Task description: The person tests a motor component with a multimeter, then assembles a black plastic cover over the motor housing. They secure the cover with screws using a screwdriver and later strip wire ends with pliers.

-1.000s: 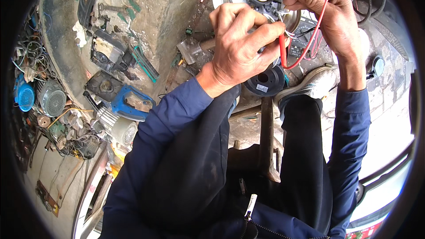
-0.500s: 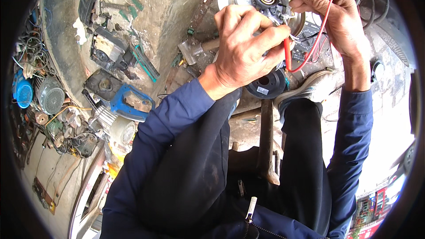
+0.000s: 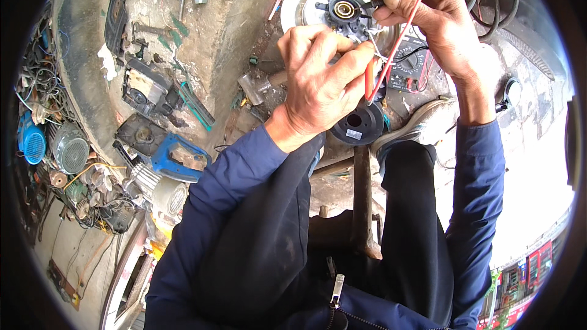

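Observation:
My left hand (image 3: 321, 79) is closed on a red test probe (image 3: 369, 80), its lead looping up to the right. It stays beside white wires (image 3: 374, 43) that come from a round hub motor (image 3: 293, 6). The fingers hide the probe's tip. Above and to the right, my right hand (image 3: 431, 21) pinches a black test probe (image 3: 382, 1), pointed left at the dark centre piece (image 3: 344, 8) of the motor. I cannot tell whether its tip touches. A multimeter (image 3: 408, 66) with a round dial lies just below the right hand, partly behind the red lead.
A black round drum (image 3: 358, 127) lies by my shoe (image 3: 416, 123). A hammer (image 3: 252, 88), a teal-edged tool (image 3: 195, 107) and a blue frame (image 3: 177, 157) lie to the left. Old motors and wires (image 3: 70, 146) pile up at far left. Thick cables (image 3: 495, 0) curve at upper right.
The view has shifted, so the floor things sit a little lower and to the left. More of the multimeter shows between my hands. Both hands keep their probes.

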Action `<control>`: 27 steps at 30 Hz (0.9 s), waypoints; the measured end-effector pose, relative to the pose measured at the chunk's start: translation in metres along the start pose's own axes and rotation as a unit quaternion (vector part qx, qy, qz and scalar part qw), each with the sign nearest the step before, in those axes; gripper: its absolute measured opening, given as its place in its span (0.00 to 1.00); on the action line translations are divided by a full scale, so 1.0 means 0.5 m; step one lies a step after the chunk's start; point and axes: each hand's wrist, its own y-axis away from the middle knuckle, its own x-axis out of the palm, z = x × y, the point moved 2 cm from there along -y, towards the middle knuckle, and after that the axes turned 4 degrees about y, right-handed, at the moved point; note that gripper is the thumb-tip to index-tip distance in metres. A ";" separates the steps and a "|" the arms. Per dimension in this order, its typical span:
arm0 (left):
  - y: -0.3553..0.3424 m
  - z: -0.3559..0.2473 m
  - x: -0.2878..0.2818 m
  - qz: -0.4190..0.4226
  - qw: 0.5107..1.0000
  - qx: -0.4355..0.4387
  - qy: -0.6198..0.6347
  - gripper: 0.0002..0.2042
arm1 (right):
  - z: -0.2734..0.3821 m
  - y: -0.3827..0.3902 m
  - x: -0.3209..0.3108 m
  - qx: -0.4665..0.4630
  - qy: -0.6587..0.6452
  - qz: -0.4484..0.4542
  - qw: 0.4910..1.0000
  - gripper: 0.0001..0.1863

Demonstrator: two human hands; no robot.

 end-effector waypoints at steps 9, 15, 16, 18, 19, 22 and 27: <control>0.004 0.004 0.001 0.007 1.000 -0.003 -0.007 0.15 | 0.041 0.006 0.017 0.029 -0.024 -0.011 0.999 0.06; 0.007 0.006 0.002 0.007 1.000 -0.005 -0.004 0.14 | 0.018 0.003 0.007 -0.002 -0.022 -0.047 0.999 0.07; 0.007 0.005 0.002 0.009 1.000 -0.006 -0.004 0.14 | 0.014 0.003 0.002 -0.005 -0.025 -0.045 0.999 0.07; 0.005 0.004 0.001 0.012 1.000 -0.010 -0.006 0.14 | 0.009 0.003 -0.008 -0.021 -0.030 -0.045 0.998 0.07; 0.004 0.004 0.000 0.013 1.000 -0.011 -0.004 0.14 | 0.006 -0.001 -0.010 -0.024 -0.019 -0.024 0.999 0.08; 0.003 0.000 -0.003 0.018 1.000 -0.018 -0.002 0.14 | -0.002 -0.007 -0.015 -0.039 0.002 0.025 0.999 0.12; 0.001 -0.001 -0.005 0.022 1.000 -0.018 -0.005 0.15 | -0.005 -0.011 -0.014 -0.052 0.036 0.022 0.998 0.12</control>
